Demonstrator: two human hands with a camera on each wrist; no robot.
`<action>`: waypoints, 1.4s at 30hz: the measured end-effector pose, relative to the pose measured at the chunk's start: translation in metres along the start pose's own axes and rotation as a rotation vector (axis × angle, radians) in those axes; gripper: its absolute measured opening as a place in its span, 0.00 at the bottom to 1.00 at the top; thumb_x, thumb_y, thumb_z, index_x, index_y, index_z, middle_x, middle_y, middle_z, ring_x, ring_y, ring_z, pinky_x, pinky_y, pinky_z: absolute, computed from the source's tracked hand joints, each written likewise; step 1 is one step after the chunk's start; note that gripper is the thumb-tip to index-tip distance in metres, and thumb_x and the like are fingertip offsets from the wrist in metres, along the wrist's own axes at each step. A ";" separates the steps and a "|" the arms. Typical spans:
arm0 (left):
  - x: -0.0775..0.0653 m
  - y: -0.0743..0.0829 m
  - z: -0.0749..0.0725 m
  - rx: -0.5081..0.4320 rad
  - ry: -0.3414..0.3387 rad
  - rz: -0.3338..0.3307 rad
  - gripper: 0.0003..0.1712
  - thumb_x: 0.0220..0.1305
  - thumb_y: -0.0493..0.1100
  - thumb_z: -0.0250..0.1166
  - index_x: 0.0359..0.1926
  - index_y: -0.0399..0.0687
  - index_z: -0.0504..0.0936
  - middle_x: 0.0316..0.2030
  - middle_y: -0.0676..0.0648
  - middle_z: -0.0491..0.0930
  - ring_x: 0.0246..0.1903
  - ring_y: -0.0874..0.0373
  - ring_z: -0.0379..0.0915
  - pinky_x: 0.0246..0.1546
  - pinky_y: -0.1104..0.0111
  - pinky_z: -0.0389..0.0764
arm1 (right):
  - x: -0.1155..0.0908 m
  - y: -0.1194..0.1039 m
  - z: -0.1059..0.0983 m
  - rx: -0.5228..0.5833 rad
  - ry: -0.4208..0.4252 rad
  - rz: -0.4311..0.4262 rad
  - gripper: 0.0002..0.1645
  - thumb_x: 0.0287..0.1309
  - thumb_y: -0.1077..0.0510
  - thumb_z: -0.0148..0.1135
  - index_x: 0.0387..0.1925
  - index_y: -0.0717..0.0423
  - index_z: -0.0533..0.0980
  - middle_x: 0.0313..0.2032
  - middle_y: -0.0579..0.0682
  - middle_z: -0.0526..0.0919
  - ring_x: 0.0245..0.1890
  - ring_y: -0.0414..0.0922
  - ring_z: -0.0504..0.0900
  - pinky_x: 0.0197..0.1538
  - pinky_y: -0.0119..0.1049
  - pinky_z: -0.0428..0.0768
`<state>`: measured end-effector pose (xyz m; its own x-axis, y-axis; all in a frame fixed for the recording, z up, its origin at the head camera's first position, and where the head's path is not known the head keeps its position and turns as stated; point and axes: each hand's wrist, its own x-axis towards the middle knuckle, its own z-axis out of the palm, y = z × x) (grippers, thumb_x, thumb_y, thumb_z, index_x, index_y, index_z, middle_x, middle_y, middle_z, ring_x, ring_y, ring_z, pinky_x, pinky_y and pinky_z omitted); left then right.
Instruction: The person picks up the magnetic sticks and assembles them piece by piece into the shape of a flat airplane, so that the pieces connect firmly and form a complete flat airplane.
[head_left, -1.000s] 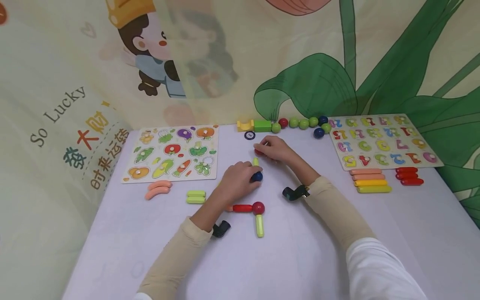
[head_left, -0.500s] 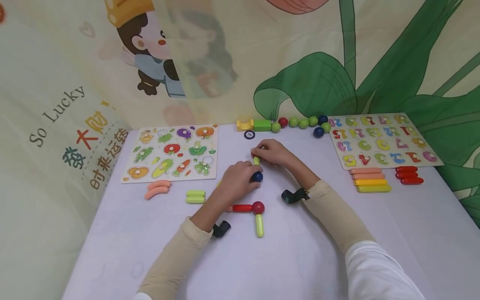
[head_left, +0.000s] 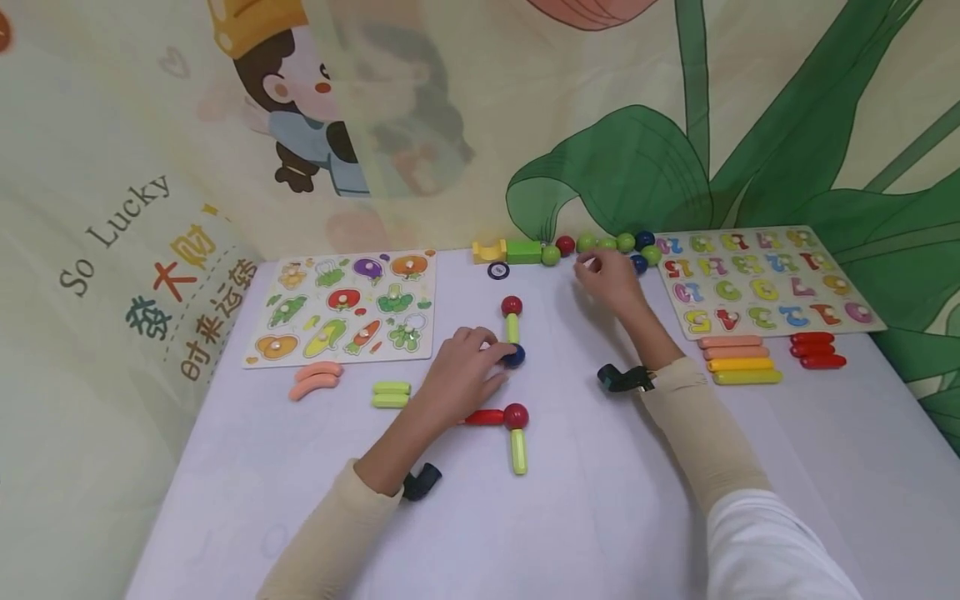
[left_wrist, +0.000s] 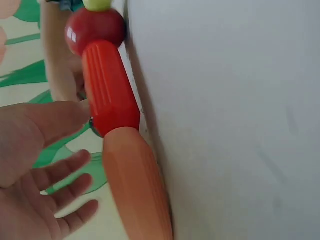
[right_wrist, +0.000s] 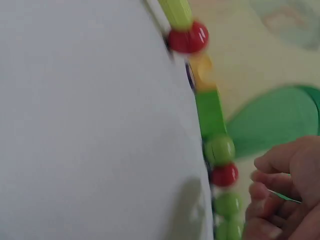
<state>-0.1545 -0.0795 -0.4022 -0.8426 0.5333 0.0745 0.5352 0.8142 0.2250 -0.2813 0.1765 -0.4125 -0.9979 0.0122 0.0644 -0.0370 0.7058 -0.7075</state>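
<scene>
I see the left hand (head_left: pixel 461 375) loosely open at the blue ball (head_left: pixel 514 357), contact unclear. The right hand (head_left: pixel 613 282), slack and holding nothing, partly hides the green balls (head_left: pixel 586 242).

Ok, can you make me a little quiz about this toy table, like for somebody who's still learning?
1. What colour is the ball nearest the left hand?
2. True or false: in the head view, the vegetable puzzle board lies left of the number puzzle board.
3. Which one sits right beside the green block?
A. notched yellow block
B. red stick
C. pink stick

Key: 1. Blue, the blue ball by its fingers. 2. True. 3. A.
</scene>
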 end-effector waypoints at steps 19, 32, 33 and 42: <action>-0.067 0.029 0.004 -0.241 -0.315 0.215 0.23 0.57 0.47 0.63 0.55 0.62 0.74 0.43 0.58 0.76 0.40 0.67 0.69 0.39 0.75 0.73 | -0.001 0.040 -0.053 -0.251 -0.117 0.168 0.27 0.58 0.49 0.52 0.50 0.67 0.67 0.43 0.66 0.72 0.39 0.59 0.70 0.39 0.51 0.71; -0.064 0.030 0.007 -0.245 -0.299 0.197 0.22 0.56 0.46 0.65 0.54 0.61 0.76 0.38 0.57 0.73 0.35 0.68 0.66 0.35 0.79 0.72 | -0.100 0.019 -0.015 -0.029 -0.521 -0.103 0.24 0.47 0.39 0.63 0.37 0.52 0.75 0.25 0.48 0.74 0.28 0.45 0.71 0.28 0.35 0.71; -0.064 0.029 0.007 -0.252 -0.297 0.199 0.22 0.56 0.46 0.64 0.54 0.61 0.76 0.38 0.57 0.73 0.35 0.68 0.66 0.35 0.79 0.72 | -0.111 0.016 -0.012 -0.021 -0.540 -0.127 0.23 0.46 0.39 0.64 0.36 0.50 0.75 0.24 0.47 0.74 0.28 0.45 0.71 0.28 0.35 0.71; -0.064 0.029 0.007 -0.278 -0.279 0.203 0.22 0.57 0.44 0.64 0.54 0.59 0.76 0.38 0.57 0.74 0.35 0.68 0.66 0.36 0.79 0.71 | -0.192 -0.014 0.011 0.014 -0.681 -0.253 0.19 0.38 0.39 0.70 0.30 0.42 0.75 0.19 0.37 0.74 0.21 0.36 0.72 0.24 0.29 0.73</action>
<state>-0.0845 -0.0882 -0.4068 -0.6533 0.7487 -0.1124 0.6198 0.6142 0.4884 -0.0898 0.1563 -0.4230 -0.7706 -0.5974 -0.2218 -0.2673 0.6190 -0.7385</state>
